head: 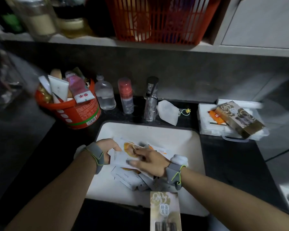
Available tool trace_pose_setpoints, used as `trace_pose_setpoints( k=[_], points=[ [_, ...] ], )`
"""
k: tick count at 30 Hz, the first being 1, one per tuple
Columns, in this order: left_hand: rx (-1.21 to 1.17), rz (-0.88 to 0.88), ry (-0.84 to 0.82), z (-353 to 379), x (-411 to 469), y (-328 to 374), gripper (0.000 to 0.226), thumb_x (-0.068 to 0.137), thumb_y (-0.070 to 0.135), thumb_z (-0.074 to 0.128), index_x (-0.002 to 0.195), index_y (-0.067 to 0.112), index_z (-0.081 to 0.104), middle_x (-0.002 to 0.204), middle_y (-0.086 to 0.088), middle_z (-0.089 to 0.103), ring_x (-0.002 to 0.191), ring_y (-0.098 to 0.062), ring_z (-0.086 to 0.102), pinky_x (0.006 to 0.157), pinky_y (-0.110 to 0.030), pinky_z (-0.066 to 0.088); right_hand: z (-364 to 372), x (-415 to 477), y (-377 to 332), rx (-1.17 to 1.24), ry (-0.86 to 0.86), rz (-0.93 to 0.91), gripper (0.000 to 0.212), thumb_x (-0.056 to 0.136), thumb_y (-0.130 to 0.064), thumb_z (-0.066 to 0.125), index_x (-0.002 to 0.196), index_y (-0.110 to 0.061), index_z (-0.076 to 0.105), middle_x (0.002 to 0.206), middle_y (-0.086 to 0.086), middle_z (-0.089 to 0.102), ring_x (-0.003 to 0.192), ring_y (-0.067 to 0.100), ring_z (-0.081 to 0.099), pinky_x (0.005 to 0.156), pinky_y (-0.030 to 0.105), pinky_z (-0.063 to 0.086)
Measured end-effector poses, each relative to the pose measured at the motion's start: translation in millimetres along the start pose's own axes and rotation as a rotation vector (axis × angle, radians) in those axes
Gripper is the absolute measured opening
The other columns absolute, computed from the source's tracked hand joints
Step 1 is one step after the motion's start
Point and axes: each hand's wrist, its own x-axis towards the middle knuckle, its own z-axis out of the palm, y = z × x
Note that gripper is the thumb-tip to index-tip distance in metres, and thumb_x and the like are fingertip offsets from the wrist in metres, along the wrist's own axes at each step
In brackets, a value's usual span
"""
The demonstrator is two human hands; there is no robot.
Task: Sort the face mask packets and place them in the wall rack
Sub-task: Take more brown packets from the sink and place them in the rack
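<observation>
In the white sink (157,132) right below my camera I see a loose heap of face mask packets (128,179). The left hand (107,147) grips the top packet (120,157) by its left edge, with the fingers curled round it. The right hand (148,160) lies flat on the same packet with its fingers straight and spread. It presses but does not grip. The top packet is white with an orange picture on it. The other packets lie under it and spill toward the near side of the sink. Both wrists wear grey bands.

A gold box (164,212) lies over the near rim of the sink. Behind the sink, on the black counter (232,155), stands the tap (151,99). Left of the tap are a red-capped bottle (126,95), a clear bottle (105,95) and a red bucket (77,112) full of tubes. Just right of the tap lies a white cloth mask (167,112). Further right sits a white plastic case (205,117), and a second gold box (238,119) lies tilted on top of it. Up on the shelf sits a red basket (157,19) — it looks blurry to me.
</observation>
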Motion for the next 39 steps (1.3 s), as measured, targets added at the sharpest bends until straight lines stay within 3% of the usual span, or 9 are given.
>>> trace_pose_setpoints(
  k=[2,5,11,15,18,27,31,34,39],
  points=[
    [0.005,0.077,0.057,-6.3,-6.9,-2.4,0.017,0.088,-0.01,0.037,0.087,-0.005,0.053,0.099,-0.025,0.055,0.085,-0.04,0.058,0.078,-0.046,0.048,-3.9,0.7,4.3,0.168,0.178,0.125,0.03,0.09,-0.041,0.059,0.1,-0.013,0.066,0.083,0.006,0.062,0.077,0.022,0.058,0.074,0.033,0.044],
    [-0.01,0.144,0.062,-9.0,-19.6,-6.3,0.022,0.086,-0.009,0.04,0.101,-0.001,0.055,0.103,-0.023,0.054,0.097,-0.042,0.055,0.088,-0.049,0.046,-14.0,0.3,12.5,0.114,0.37,0.323,0.041,0.091,-0.035,0.058,0.128,-0.017,0.054,0.117,0.008,0.062,0.109,0.026,0.059,0.092,0.028,0.044],
    [0.061,0.206,0.194,9.3,-42.8,-9.8,0.013,0.079,-0.003,0.049,0.069,0.002,0.055,0.079,-0.017,0.051,0.078,-0.035,0.055,0.075,-0.038,0.048,-21.4,-12.6,19.2,0.829,0.345,0.413,0.103,0.075,-0.015,0.079,0.15,-0.014,0.009,0.133,0.019,0.052,0.107,0.033,0.063,0.093,0.048,0.051],
    [0.007,0.302,0.08,34.9,-51.1,-8.2,0.018,0.083,-0.006,0.042,0.083,0.001,0.059,0.084,-0.02,0.059,0.085,-0.038,0.059,0.088,-0.047,0.047,-41.5,-34.7,21.4,1.102,0.341,0.376,0.069,0.077,0.001,0.073,0.137,-0.004,0.039,0.118,0.024,0.063,0.093,0.033,0.068,0.076,0.045,0.057],
    [-0.019,0.43,0.042,72.0,-52.0,-8.6,0.026,0.083,-0.01,0.039,0.093,0.002,0.06,0.093,-0.022,0.063,0.092,-0.041,0.061,0.092,-0.051,0.047,-63.3,-60.5,25.9,1.064,0.331,0.257,0.026,0.081,0.012,0.06,0.101,-0.004,0.065,0.091,0.016,0.072,0.078,0.027,0.069,0.072,0.035,0.059],
    [0.253,0.653,0.003,213.4,-41.9,-24.6,0.014,0.089,-0.002,0.053,0.081,0.007,0.06,0.085,-0.013,0.061,0.081,-0.025,0.057,0.078,-0.033,0.045,-143.8,-155.9,77.1,0.601,0.809,0.162,0.029,0.072,0.002,0.066,0.094,-0.017,0.063,0.095,0.012,0.072,0.084,0.024,0.066,0.077,0.038,0.053],
    [0.256,0.708,0.022,249.8,-32.0,-31.0,0.018,0.084,0.002,0.057,0.077,0.008,0.042,0.08,-0.012,0.045,0.08,-0.023,0.047,0.072,-0.035,0.035,-161.5,-179.9,93.6,0.526,0.915,0.198,0.03,0.069,0.005,0.065,0.091,-0.013,0.056,0.085,0.016,0.068,0.072,0.024,0.062,0.068,0.036,0.052],
    [0.292,0.723,0.031,269.1,-26.4,-43.8,0.01,0.082,-0.002,0.055,0.085,0.008,0.052,0.091,-0.018,0.056,0.089,-0.03,0.056,0.081,-0.041,0.046,-164.8,-196.3,105.7,0.561,0.924,0.168,0.034,0.069,0.008,0.064,0.097,-0.008,0.052,0.081,0.016,0.066,0.063,0.018,0.065,0.055,0.029,0.053],
    [0.182,0.79,0.019,275.8,-17.5,-57.3,0.055,0.082,-0.012,0.049,0.115,0.031,0.05,0.099,-0.005,0.061,0.085,-0.023,0.057,0.073,-0.033,0.047,-153.6,-210.5,130.5,0.395,0.839,0.2,0.04,0.076,0.01,0.058,0.09,-0.026,0.047,0.089,0.011,0.059,0.077,0.02,0.056,0.077,0.037,0.05]
  ],
)
